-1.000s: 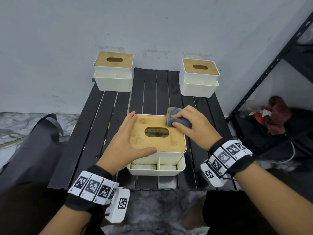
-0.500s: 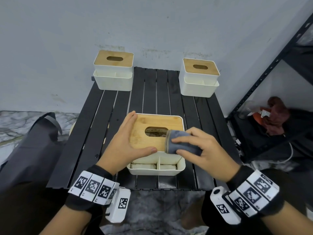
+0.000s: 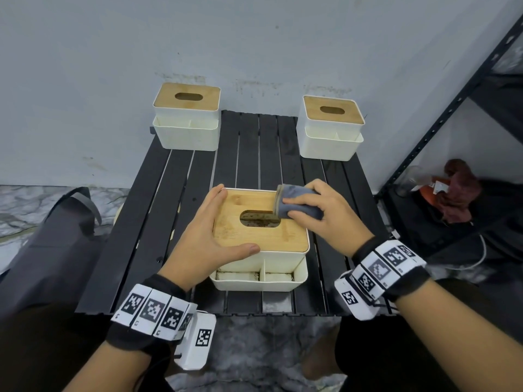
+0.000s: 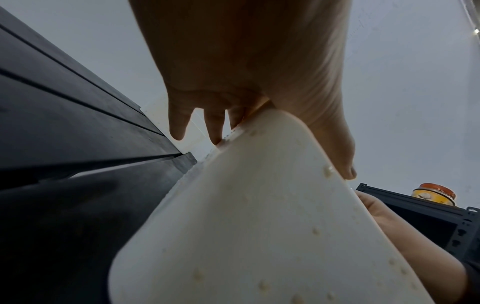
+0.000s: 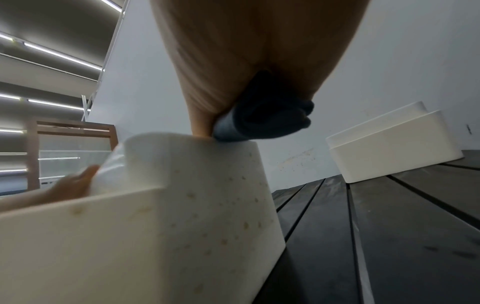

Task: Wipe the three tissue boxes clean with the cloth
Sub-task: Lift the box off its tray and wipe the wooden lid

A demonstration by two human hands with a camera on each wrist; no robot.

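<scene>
A white tissue box with a bamboo lid (image 3: 260,239) stands near the front of the black slatted table (image 3: 249,145). My left hand (image 3: 209,236) holds its left side, fingers along the far edge and thumb on the lid's front. The box's speckled white wall (image 4: 259,226) fills the left wrist view. My right hand (image 3: 325,216) grips a folded grey cloth (image 3: 294,203) and presses it on the lid's far right corner beside the slot. In the right wrist view the cloth (image 5: 265,117) sits on the box's top edge. Two more tissue boxes stand at the back left (image 3: 186,117) and back right (image 3: 332,127).
A dark bag (image 3: 48,241) lies on the floor to the left of the table. A black metal shelf (image 3: 441,114) stands at the right with a dark red cloth (image 3: 458,190) on its lower level. The wall runs right behind the back boxes.
My right hand has slid the cloth from the lid's front right edge back up to its far right corner. The left hand has stayed on the box.
</scene>
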